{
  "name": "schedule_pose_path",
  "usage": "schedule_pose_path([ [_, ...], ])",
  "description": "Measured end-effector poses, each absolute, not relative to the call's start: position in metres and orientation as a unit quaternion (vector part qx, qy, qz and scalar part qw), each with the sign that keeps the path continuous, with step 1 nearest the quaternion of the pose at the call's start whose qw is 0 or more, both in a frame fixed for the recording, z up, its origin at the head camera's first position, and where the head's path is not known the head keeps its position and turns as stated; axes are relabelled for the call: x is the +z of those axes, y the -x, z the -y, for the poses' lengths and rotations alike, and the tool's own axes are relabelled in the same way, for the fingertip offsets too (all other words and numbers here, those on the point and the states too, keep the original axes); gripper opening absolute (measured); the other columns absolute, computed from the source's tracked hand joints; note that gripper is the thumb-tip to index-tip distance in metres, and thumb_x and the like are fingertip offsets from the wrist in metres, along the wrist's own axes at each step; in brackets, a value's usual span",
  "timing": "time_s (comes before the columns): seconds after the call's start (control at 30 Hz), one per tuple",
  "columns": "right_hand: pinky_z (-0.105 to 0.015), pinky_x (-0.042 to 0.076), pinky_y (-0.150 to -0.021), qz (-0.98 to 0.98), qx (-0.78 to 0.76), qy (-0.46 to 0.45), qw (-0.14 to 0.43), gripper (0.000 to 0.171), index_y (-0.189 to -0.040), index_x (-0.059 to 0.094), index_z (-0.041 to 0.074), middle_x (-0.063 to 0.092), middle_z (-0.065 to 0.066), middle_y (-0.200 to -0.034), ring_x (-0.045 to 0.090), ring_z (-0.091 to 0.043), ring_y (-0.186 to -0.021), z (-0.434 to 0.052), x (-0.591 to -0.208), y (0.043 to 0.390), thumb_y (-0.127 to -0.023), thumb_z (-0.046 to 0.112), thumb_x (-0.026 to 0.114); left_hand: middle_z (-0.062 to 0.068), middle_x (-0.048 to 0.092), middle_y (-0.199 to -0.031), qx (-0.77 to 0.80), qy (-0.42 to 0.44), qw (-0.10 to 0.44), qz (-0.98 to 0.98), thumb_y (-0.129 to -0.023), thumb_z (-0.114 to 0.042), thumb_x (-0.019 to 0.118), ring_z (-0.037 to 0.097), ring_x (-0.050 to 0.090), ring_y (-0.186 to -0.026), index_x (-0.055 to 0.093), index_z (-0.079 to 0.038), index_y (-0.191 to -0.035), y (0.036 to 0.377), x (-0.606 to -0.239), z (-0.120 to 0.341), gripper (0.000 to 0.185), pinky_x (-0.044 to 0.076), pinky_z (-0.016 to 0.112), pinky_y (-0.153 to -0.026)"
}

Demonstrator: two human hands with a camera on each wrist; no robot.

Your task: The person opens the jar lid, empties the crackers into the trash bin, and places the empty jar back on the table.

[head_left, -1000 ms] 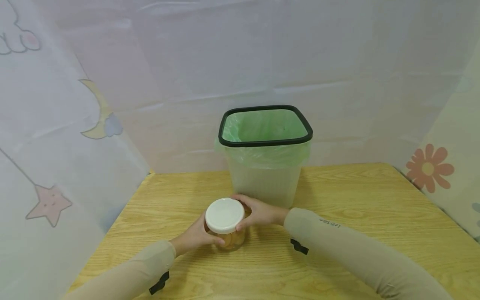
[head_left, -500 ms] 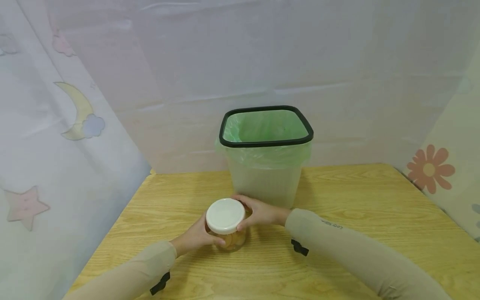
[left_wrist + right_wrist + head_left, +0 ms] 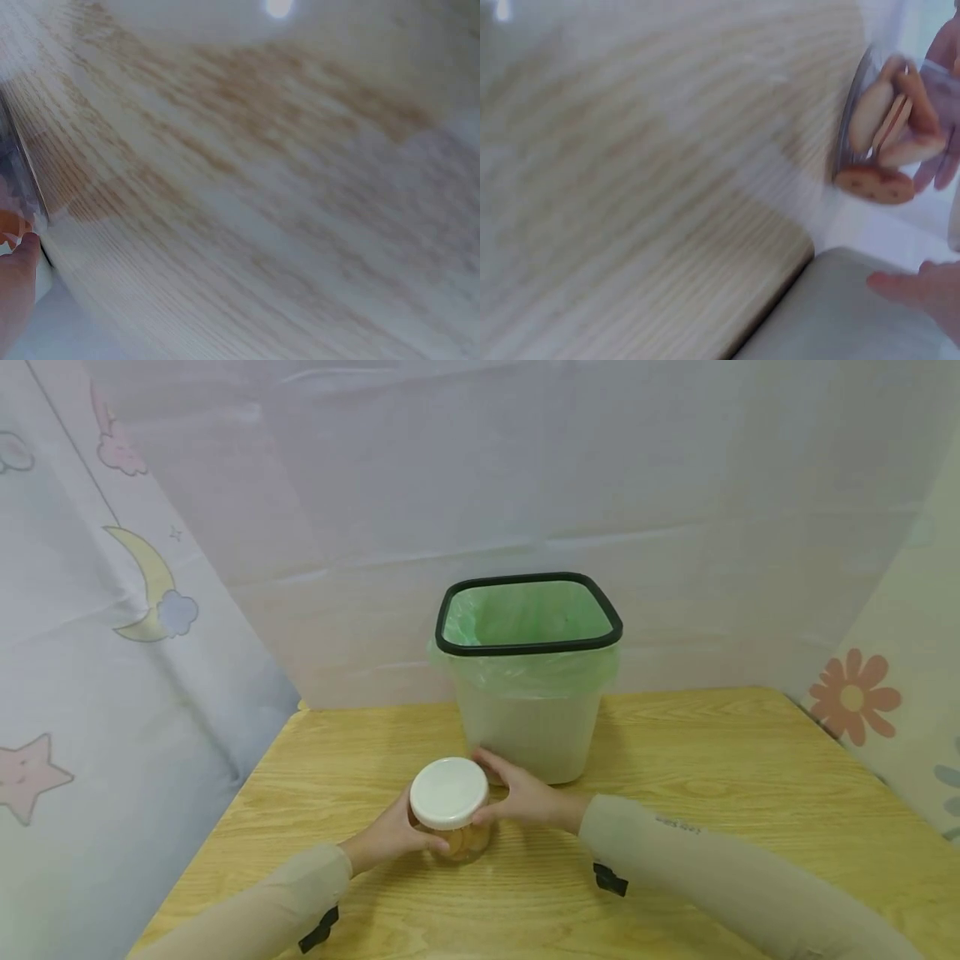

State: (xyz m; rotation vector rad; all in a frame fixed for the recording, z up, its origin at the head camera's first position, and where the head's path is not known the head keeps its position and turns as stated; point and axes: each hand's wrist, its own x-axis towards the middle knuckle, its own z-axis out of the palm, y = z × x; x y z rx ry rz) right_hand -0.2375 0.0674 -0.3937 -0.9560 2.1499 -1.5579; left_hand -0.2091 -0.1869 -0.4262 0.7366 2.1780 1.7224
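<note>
Head view: I see a clear jar (image 3: 455,837) standing upright on the table (image 3: 720,760), near its front edge and just in front of the bin (image 3: 528,681).
Left hand: my left hand (image 3: 390,835) wraps the jar's near-left wall, thumb curled round under the lid.
Right hand: my right hand (image 3: 528,795) cups the far-right side, fingertips curled against the rim of the white lid (image 3: 448,792).
Jar contents: round sandwich biscuits (image 3: 885,142), tan with a pale filling, loosely piled; the right wrist view shows them through the wall, the jar only partly filled as far as I can tell.
Handling: I judge it light and rigid; a smooth clear wall can slip under bare fingers, and the biscuits will crack if it is jolted. Whether it is glass or plastic I cannot tell.
Where to hold: low on the wall with one hand, the lid's edge with the other, as my hands sit now.
Lid: seated flat on the jar.
Bin: pale, square, black rim, lined with a green bag (image 3: 525,614); I see nothing in the part of the inside that shows.
Left wrist view: mostly blurred table grain, a fingertip at the jar's edge.
</note>
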Motion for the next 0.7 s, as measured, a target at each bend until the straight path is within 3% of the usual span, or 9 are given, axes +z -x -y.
schedule_pose_path([
  [0.27,-0.057,0.02,-0.112,-0.79,-0.54,0.27,0.108,0.105,-0.149,0.017,-0.012,0.024,-0.029,-0.153,0.021,-0.042,-0.142,-0.057,-0.395,0.217,-0.079,0.03,0.083,0.02,0.035,-0.147,0.597,-0.241,0.146,-0.751,-0.077,-0.015,0.084,0.03,0.041,-0.131,0.015,-0.001,-0.151,0.209,-0.426,0.187,0.102,0.036,0.038,-0.104],
  [0.47,-0.059,0.023,-0.11,-0.801,-0.558,0.202,0.074,0.106,-0.147,0.017,-0.014,0.026,-0.032,-0.15,0.024,-0.045,-0.14,-0.044,-0.394,0.199,-0.076,0.025,0.085,0.02,0.035,-0.147,0.594,-0.233,0.149,-0.756,-0.078,-0.016,0.084,0.033,0.04,-0.131,0.015,0.0,-0.151,0.208,-0.425,0.188,0.102,0.035,0.045,-0.106],
  [0.7,-0.062,0.027,-0.107,-0.801,-0.569,0.182,0.028,0.103,-0.145,0.019,-0.016,0.032,-0.034,-0.145,0.03,-0.046,-0.136,-0.035,-0.395,0.191,-0.075,0.019,0.086,0.02,0.034,-0.147,0.598,-0.236,0.15,-0.751,-0.078,-0.014,0.083,0.036,0.038,-0.133,0.014,-0.001,-0.151,0.208,-0.425,0.188,0.101,0.032,0.053,-0.107],
])
